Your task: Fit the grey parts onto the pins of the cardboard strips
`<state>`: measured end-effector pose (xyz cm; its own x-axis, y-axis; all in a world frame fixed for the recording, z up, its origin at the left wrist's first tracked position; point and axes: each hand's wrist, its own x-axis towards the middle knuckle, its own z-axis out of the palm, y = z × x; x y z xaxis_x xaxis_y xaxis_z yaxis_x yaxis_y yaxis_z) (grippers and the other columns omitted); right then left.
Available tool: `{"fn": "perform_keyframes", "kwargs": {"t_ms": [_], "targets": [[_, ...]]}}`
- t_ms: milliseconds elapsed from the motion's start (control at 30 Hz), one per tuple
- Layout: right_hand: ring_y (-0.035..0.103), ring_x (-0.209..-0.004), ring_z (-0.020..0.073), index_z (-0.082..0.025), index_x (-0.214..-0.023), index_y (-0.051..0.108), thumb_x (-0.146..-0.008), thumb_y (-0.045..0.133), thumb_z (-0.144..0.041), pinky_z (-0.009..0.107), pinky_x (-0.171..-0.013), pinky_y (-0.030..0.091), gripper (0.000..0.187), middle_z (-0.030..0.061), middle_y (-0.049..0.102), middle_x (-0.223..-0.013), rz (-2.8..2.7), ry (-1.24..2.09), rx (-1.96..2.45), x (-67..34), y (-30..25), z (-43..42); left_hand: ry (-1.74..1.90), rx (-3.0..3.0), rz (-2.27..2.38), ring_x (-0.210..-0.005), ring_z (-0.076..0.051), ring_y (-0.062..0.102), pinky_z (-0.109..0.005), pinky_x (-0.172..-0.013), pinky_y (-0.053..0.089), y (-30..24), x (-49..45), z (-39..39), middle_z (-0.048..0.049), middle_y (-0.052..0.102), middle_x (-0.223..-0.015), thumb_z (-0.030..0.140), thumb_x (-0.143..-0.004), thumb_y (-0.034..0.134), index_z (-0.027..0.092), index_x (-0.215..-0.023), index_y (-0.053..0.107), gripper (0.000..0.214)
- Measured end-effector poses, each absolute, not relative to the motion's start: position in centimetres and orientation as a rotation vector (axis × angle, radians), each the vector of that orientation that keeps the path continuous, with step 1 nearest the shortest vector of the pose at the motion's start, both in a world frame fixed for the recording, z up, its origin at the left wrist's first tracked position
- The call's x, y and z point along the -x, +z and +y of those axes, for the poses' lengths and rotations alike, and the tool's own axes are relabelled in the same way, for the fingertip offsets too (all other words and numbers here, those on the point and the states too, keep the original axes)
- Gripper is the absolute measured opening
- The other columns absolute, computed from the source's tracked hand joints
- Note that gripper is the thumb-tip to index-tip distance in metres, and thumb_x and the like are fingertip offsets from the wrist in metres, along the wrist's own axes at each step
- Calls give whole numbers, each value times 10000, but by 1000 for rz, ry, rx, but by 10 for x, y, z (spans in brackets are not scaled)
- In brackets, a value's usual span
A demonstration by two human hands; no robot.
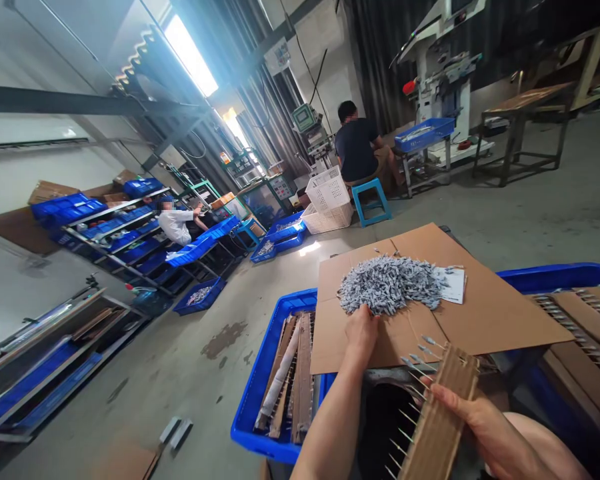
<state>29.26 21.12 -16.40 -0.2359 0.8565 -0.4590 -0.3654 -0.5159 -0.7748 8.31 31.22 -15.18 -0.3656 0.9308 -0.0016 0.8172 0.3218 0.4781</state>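
A heap of small grey metal parts (pixel 391 283) lies on a flat cardboard sheet (pixel 485 313) laid over blue crates. My left hand (pixel 363 328) reaches into the near edge of the heap, fingers curled down among the parts; what it pinches is hidden. My right hand (pixel 467 410) grips a corrugated cardboard strip (pixel 443 413) with several thin pins stuck along its edge, held low in front of me.
A blue crate (pixel 260 400) on the left holds more cardboard strips; another blue crate (pixel 575 277) on the right holds pinned strips. Two other people sit farther off, one on a blue stool (pixel 371 200) by a machine, one beside blue-bin shelves (pixel 115 233). White baskets (pixel 329 200) stand on the concrete floor.
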Motion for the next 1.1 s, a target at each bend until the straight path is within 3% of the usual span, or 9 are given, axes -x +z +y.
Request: {"fn": "perform_keyframes", "kwargs": {"t_ms": [233,367,500,600,700,1100], "targets": [[688,-897,303,-207,-835,807,-577,835,-443,361,-843,515,351,53,800,-841,-675,1876,1098,-295,-166,211,617,-1627,2307,-896,-228,596,-301,-754,389,-152,-84,304,-99,637,-990,190,-863,524,217,-953,620,134],[695,-810,291,-204,-839,800,-648,787,-418,361,-763,530,287,57,791,-797,-768,1902,1049,-298,-173,208,741,-1589,2217,-834,-202,587,-287,-742,399,-141,-87,288,-85,641,-889,116,-825,522,185,-939,625,168],[692,-794,272,-204,-815,794,-657,782,-357,337,-725,530,220,48,791,-783,-736,1848,1098,-299,-181,207,1102,-1272,1823,-637,-138,542,-244,-637,426,-132,-104,251,-7,580,-683,297,-869,528,165,-984,609,193],[698,-780,279,-188,-783,790,-621,805,-320,352,-722,537,210,57,792,-763,-672,1792,1142,-297,-182,209,1363,-742,1320,-607,-120,555,-238,-626,447,-127,-121,219,14,562,-635,465,-704,737,154,-869,598,379],[704,-748,287,-185,-741,782,-603,814,-322,378,-715,550,197,61,791,-744,-635,1742,1162,-294,-179,210,1357,-498,1147,-656,-139,617,-243,-645,466,-127,-134,204,-23,633,-684,436,-557,859,146,-772,563,466],[680,-650,276,-190,-655,762,-519,833,-334,381,-639,542,210,54,771,-657,-636,1644,1176,-290,-166,212,1291,-502,1180,-597,-117,604,-222,-600,460,-120,-145,207,-50,679,-686,446,-550,866,132,-699,566,459]]}}
